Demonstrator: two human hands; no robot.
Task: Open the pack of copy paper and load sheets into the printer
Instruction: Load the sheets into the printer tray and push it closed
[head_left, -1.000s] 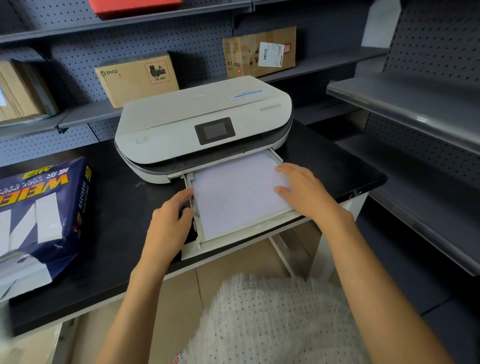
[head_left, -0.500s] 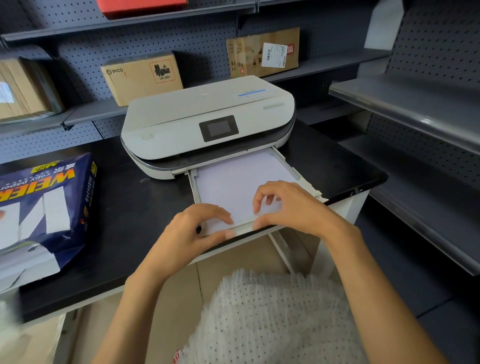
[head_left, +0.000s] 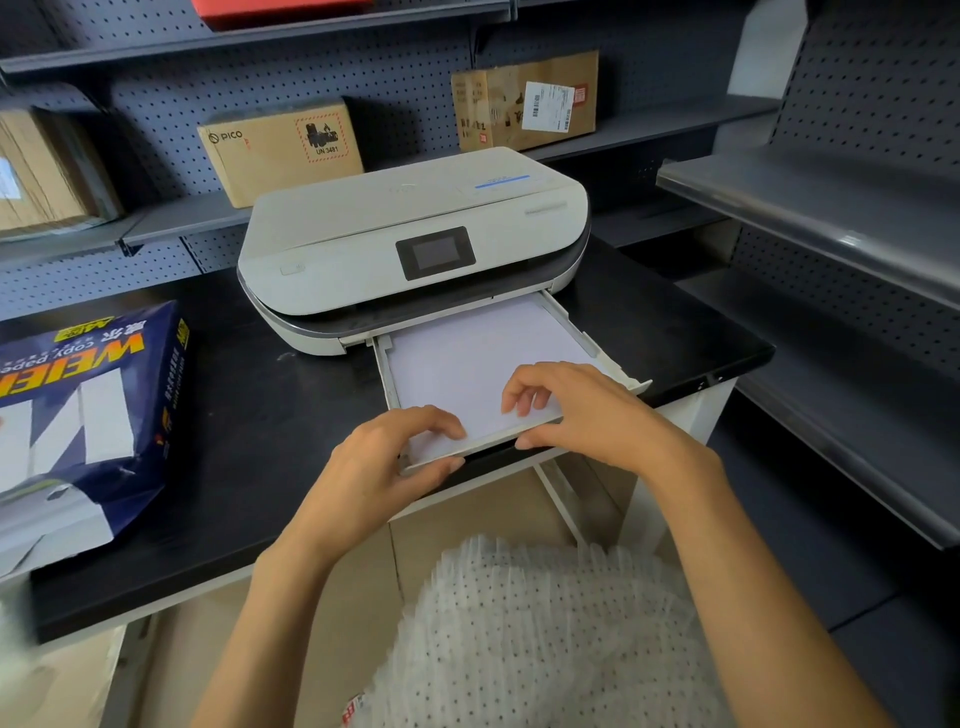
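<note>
A white printer (head_left: 410, 244) stands on a black table (head_left: 270, 441). Its paper tray (head_left: 576, 332) is pulled out toward me and holds a stack of white sheets (head_left: 467, 353). My left hand (head_left: 384, 467) pinches the tray's front edge at the left, thumb under the lip and fingers on the paper. My right hand (head_left: 576, 415) grips the same front edge further right, fingers curled on top of the sheets. The opened blue pack of copy paper (head_left: 88, 415) lies at the table's left, white sheets showing at its torn end.
Cardboard boxes (head_left: 280, 150) (head_left: 524, 104) sit on the grey pegboard shelves behind the printer. Metal shelves (head_left: 810, 208) jut out on the right, close to the table's edge. The tray's front overhangs the table's near edge.
My hands moved from the tray's sides to its front edge and hold it. The tray has slid partway into the printer since a second ago.
</note>
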